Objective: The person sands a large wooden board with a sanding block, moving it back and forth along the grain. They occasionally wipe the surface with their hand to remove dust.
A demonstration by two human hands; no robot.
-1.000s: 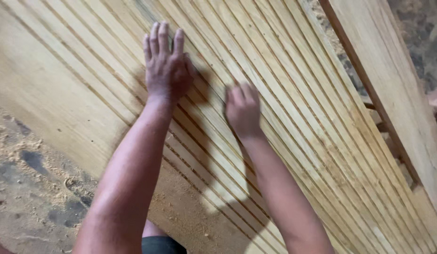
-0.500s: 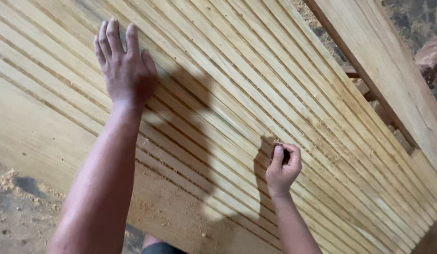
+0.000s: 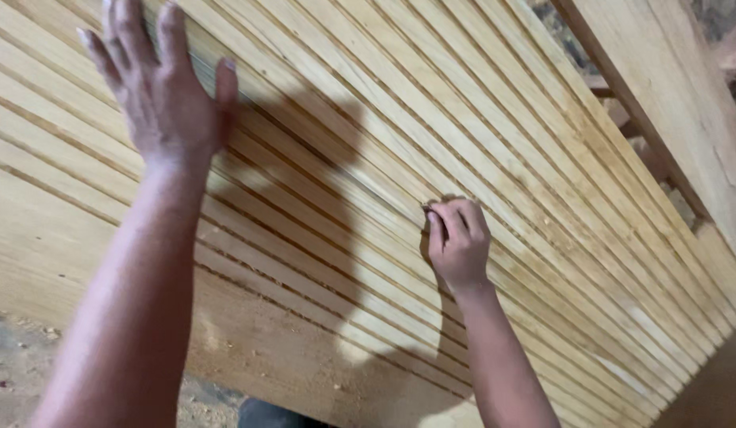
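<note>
Seen from above, a slatted wooden panel (image 3: pixel 479 143) is tilted across the view, its slats w/ long axis running upper left to lower right. Left hand (image 3: pixel 158 95) is laid flat and open on the slats at upper left, fingers spread, nothing gripped. Right hand (image 3: pixel 459 242) is curled shut near the middle, fingertips (image 3: pixel 436 223) pressed at a groove; whether something small is pinched can't be told. Right hand is nearer the panel's centre. No containers are seen. A wooden frame (image 3: pixel 669 95) lies at far right, sawdust-covered floor (image 3: pixel 19 357) below.
</note>
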